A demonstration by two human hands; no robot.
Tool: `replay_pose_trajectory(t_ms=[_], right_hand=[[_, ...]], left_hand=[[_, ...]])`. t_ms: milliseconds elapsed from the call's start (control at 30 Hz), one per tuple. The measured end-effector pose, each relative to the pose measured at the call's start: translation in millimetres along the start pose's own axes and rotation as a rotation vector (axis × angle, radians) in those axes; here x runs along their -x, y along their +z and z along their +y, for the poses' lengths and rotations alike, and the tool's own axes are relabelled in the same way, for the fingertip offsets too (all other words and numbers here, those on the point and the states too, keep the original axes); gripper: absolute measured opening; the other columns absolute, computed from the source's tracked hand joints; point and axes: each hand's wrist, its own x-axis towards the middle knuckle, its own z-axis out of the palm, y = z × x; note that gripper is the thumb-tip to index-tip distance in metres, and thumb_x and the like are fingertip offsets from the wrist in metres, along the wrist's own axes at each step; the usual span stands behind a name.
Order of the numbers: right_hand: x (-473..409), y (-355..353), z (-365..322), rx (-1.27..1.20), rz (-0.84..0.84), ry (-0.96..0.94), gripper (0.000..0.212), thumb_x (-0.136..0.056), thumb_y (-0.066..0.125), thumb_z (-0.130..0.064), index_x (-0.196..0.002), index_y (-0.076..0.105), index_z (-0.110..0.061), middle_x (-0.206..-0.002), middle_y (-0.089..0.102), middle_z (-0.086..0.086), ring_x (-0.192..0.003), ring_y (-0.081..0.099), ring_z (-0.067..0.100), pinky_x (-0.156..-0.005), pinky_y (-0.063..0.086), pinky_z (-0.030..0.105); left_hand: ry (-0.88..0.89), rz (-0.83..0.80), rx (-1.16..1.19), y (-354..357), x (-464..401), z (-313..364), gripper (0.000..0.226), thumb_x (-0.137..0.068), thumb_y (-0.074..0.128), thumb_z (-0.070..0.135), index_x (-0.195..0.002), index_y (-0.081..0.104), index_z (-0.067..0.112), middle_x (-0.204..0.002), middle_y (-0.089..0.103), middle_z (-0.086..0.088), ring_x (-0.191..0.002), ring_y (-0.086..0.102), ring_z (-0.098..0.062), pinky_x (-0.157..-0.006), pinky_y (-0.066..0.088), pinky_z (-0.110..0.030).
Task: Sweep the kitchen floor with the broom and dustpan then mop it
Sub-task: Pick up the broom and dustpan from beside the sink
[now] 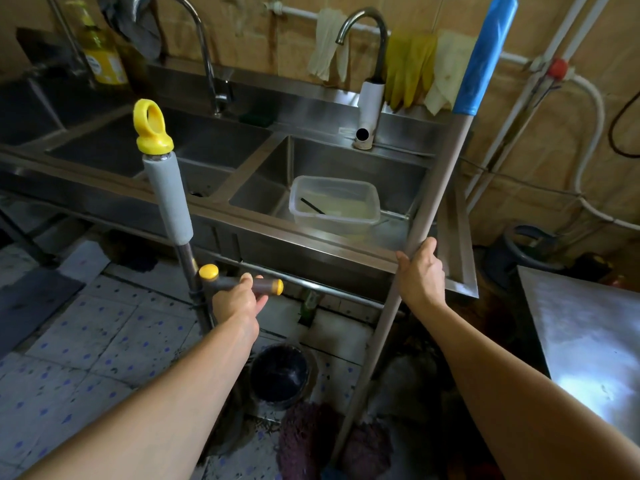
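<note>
We've got left hand [239, 299] gripping squeeze-mop lever [258, 285], right hand [420, 268] wrapped round mop pole [440, 174] by sink [349, 237]; both probably stiff, light-ish, grab mid-shaft.

Head-worn view, angled down, close over the sink [346, 233]

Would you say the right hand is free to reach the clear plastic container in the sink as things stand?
Probably not yet: the right hand grips the mop pole, though the plastic container lies uncovered beyond it.
</note>
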Motion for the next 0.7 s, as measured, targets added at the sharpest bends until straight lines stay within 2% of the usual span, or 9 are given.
replay_pose_trajectory(t_ms=[67, 133, 233, 267, 333, 433, 633, 700], right_hand=[[7.8, -5.6, -10.5, 0.013, -0.004, -0.006, 0.018, -0.099, 0.046, -0.022, -0.1, 0.03, -0.013, -0.111, 0.06, 0.022, -0.092, 0.061, 0.04, -0.077, 0.053, 0.048], [14.2, -14.1, -22.1, 0.028, -0.006, -0.01, 0.019, -0.099, 0.045, -0.022, -0.104, 0.033, -0.01, -0.112, 0.059, 0.022, -0.095, 0.059, 0.04, -0.075, 0.05, 0.042], [21.1, -31.4, -40.2, 0.06, 0.013, -0.014, 0.024, -0.1, 0.045, -0.021, -0.113, 0.036, -0.004, -0.116, 0.058, 0.022, -0.101, 0.058, 0.04, -0.072, 0.039, 0.034], [22.6, -37.2, -45.7, 0.067, 0.025, -0.016, 0.023, -0.1, 0.045, -0.021, -0.113, 0.036, -0.004, -0.117, 0.058, 0.022, -0.102, 0.058, 0.04, -0.072, 0.039, 0.034], [23.2, -46.9, -55.5, 0.076, 0.042, -0.029, 0.021, -0.099, 0.046, -0.021, -0.109, 0.035, -0.006, -0.118, 0.058, 0.023, -0.103, 0.057, 0.041, -0.074, 0.04, 0.036], [22.5, -54.1, -64.4, 0.1, 0.072, -0.037, 0.023, -0.099, 0.047, -0.021, -0.11, 0.035, -0.005, -0.118, 0.058, 0.024, -0.105, 0.056, 0.043, -0.074, 0.039, 0.037], [24.9, -35.0, -48.7, 0.132, 0.061, 0.043, 0.02, -0.1, 0.045, -0.021, -0.108, 0.034, -0.006, -0.121, 0.058, 0.024, -0.109, 0.055, 0.043, -0.082, 0.043, 0.041], [24.6, -24.6, -38.4, 0.124, 0.046, 0.067, 0.02, -0.1, 0.045, -0.021, -0.108, 0.034, -0.006, -0.121, 0.057, 0.024, -0.109, 0.055, 0.043, -0.083, 0.043, 0.042]], left_hand=[[0.004, -0.015, 0.017, -2.0, 6.3, 5.8, 0.029, -0.094, 0.056, 0.013, -0.117, 0.052, -0.004, -0.101, 0.064, -0.012, -0.092, 0.062, -0.02, -0.078, 0.052, -0.033], [0.01, -0.026, 0.009, -4.2, 10.5, 10.0, 0.029, -0.094, 0.056, 0.013, -0.116, 0.053, -0.005, -0.101, 0.064, -0.012, -0.092, 0.061, -0.02, -0.076, 0.053, -0.032], [0.012, -0.026, -0.011, -9.1, 15.0, 16.1, 0.034, -0.093, 0.059, 0.015, -0.118, 0.053, -0.006, -0.109, 0.064, -0.014, -0.088, 0.061, -0.021, -0.06, 0.058, -0.026], [0.013, -0.021, -0.012, -10.9, 16.6, 18.2, 0.035, -0.092, 0.059, 0.015, -0.119, 0.053, -0.006, -0.114, 0.063, -0.016, -0.088, 0.06, -0.022, -0.059, 0.058, -0.026], [0.014, -0.02, -0.005, -13.7, 22.2, 23.9, 0.035, -0.092, 0.059, 0.014, -0.119, 0.053, -0.007, -0.116, 0.061, -0.018, -0.089, 0.058, -0.023, -0.066, 0.056, -0.028], [0.02, -0.042, 0.02, -15.6, 29.8, 30.0, 0.032, -0.093, 0.058, 0.012, -0.118, 0.053, -0.008, -0.106, 0.061, -0.016, -0.089, 0.057, -0.022, -0.065, 0.055, -0.027], [0.03, -0.018, -0.013, -17.4, 19.4, 23.2, 0.036, -0.092, 0.06, 0.014, -0.118, 0.051, -0.009, -0.114, 0.062, -0.019, -0.086, 0.059, -0.024, -0.066, 0.056, -0.03], [0.037, -0.025, -0.003, -16.9, 16.6, 20.1, 0.035, -0.093, 0.059, 0.013, -0.118, 0.05, -0.008, -0.105, 0.063, -0.015, -0.087, 0.06, -0.022, -0.069, 0.056, -0.031]])
